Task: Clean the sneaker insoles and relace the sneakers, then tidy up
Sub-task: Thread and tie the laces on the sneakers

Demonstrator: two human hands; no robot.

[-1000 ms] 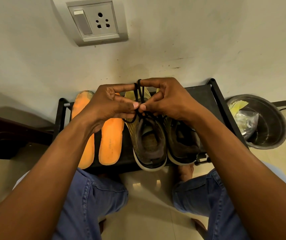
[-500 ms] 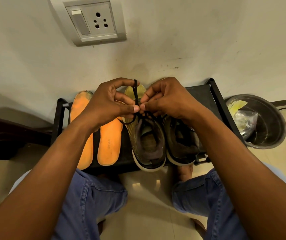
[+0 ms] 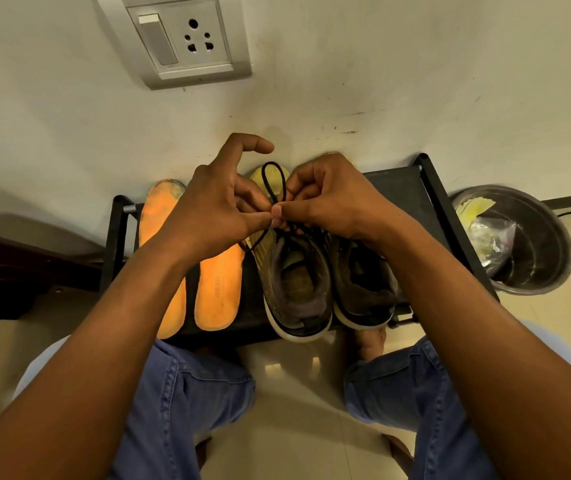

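Two olive-brown sneakers stand side by side on a black rack [image 3: 401,188], the left sneaker [image 3: 294,289] and the right sneaker [image 3: 363,292], heels toward me. A black lace [image 3: 272,178] forms a loop above the left sneaker's tongue. My left hand [image 3: 215,216] pinches the lace at the loop's base with its thumb, its index finger lifted and hooked above. My right hand [image 3: 325,202] pinches the same lace from the right, fingers curled. Two orange insoles lie flat on the rack's left part, the outer insole [image 3: 159,216] and the inner insole [image 3: 218,289].
A wall with a switch and socket plate [image 3: 187,39] rises right behind the rack. A metal basin [image 3: 533,258] holding a plastic bag and yellow scraps sits on the floor to the right. Dark wooden furniture [image 3: 10,278] stands at the left. My knees in jeans are below the rack.
The lace loop has opened wider above my fingers. My left index finger has lifted off the lace and risen. Both thumbs stay pinched at the loop's base.
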